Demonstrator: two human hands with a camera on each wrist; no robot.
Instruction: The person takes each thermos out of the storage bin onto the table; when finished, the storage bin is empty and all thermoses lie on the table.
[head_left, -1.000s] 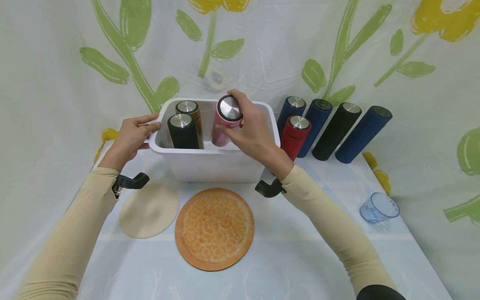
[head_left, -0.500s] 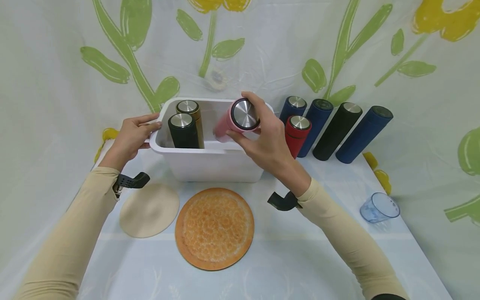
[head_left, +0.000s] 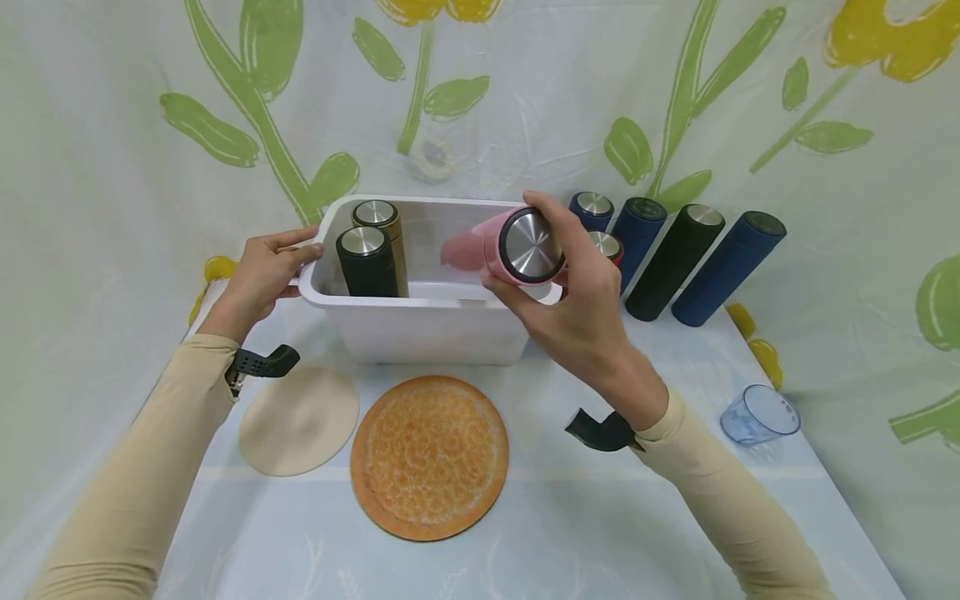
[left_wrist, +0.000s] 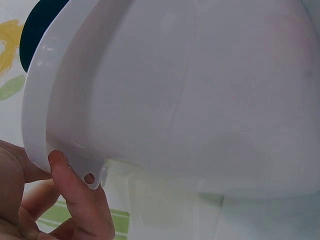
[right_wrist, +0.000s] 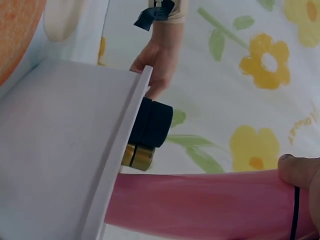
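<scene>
While the left hand pinches the left end rim of the white plastic rectangular bin, thumb and fingers closed on that edge, the right hand grips the pink cylindrical flask near its top, fingers curled round one side and thumb on the other; the flask is well tilted, its black-ringed steel cap toward the person and its lower end reaching back into the bin; whether its side touches the rim I can't tell from where I stand.

To my eye the grip belongs on the body just below the cap, snug but not hard, since a smooth flask held near one end could swing or twist; its base would want clear room from the rim before any sideways move, or it might knock; the left hand does best to bear evenly, so the bin doesn't slide. The black cylindrical flask and gold-brown metallic flask stand well apart at the bin's left end; the red cylindrical flask with a steel lid, partly hidden behind the right hand, is the neighbour most easily bumped.
</scene>
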